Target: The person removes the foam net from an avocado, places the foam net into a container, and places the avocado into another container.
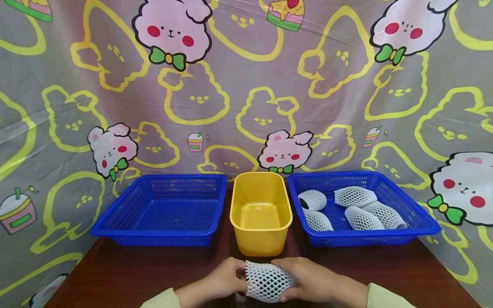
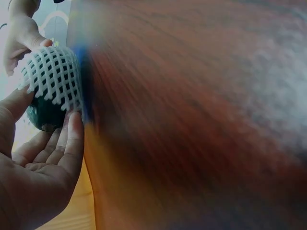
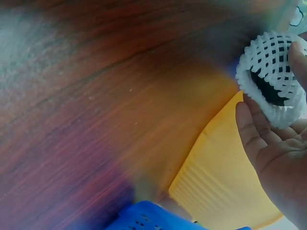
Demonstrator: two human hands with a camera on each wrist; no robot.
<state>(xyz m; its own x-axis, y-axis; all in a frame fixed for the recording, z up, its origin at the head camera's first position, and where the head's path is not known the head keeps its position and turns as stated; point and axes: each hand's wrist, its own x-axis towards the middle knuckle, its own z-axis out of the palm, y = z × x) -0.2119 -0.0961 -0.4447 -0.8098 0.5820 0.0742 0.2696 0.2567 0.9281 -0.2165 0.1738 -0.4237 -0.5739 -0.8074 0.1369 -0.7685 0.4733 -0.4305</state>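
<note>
A dark green fruit (image 2: 45, 115) in a white foam net (image 1: 267, 282) is held between both hands, just in front of the yellow bin. My left hand (image 1: 227, 278) pinches its left end, thumb on one side and fingers on the other. In the left wrist view the fruit's bare rounded end sticks out of the net near those fingers. My right hand (image 1: 312, 278) grips the other end through the net. The right wrist view shows a dark patch of fruit at the net's opening on that side.
A yellow bin (image 1: 262, 242) stands behind the hands. The blue basket (image 1: 161, 238) on the left shows a bare mesh floor. Inside the right blue basket (image 1: 369, 236) lie several netted fruits (image 1: 355, 196). A patterned curtain (image 1: 239, 85) hangs behind the dark wooden table (image 1: 115, 273).
</note>
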